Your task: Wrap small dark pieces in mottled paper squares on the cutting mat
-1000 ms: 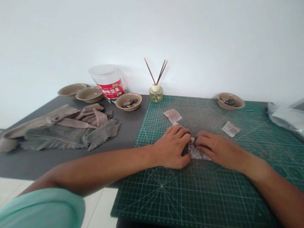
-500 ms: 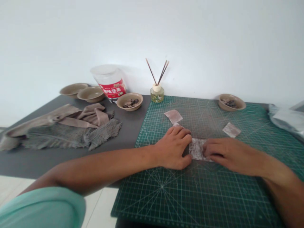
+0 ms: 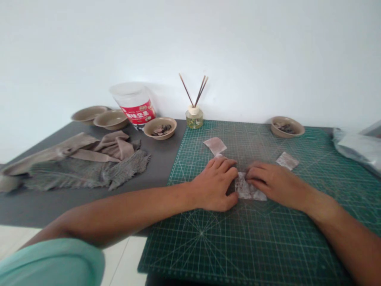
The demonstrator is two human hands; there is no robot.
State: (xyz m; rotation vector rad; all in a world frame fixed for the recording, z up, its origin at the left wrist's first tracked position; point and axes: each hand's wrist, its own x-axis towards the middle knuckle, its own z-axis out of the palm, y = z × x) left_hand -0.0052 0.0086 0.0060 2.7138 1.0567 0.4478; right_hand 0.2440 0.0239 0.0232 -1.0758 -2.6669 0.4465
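Note:
A smudged whitish rectangular piece [image 3: 253,192], mottled with grey, lies flat on the green cutting mat [image 3: 202,246]; I cannot tell if it is paper or cloth. My left hand [image 3: 216,184] rests at its left edge, thumb spread away from the bent fingers. Over the upper part of the piece is my right hand [image 3: 272,183], fingers closed together and tips slightly blurred. Whatever those fingers hold, if anything, is hidden. Just behind my left hand lies a pinkish square [image 3: 215,145], and another mottled square [image 3: 287,161] is beyond my right hand.
Bowls of small dark pieces stand at the back: one bowl [image 3: 160,136] left, one bowl [image 3: 287,134] right. A reed diffuser [image 3: 194,118], a clear tub [image 3: 135,107], two more bowls [image 3: 110,125], crumpled cloths [image 3: 77,171] and a plastic bag [image 3: 357,145] surround the mat.
My right hand has moved left and slightly away from me across the mottled piece, uncovering its lower right corner. My left hand stays at the left edge. The view has shifted slightly.

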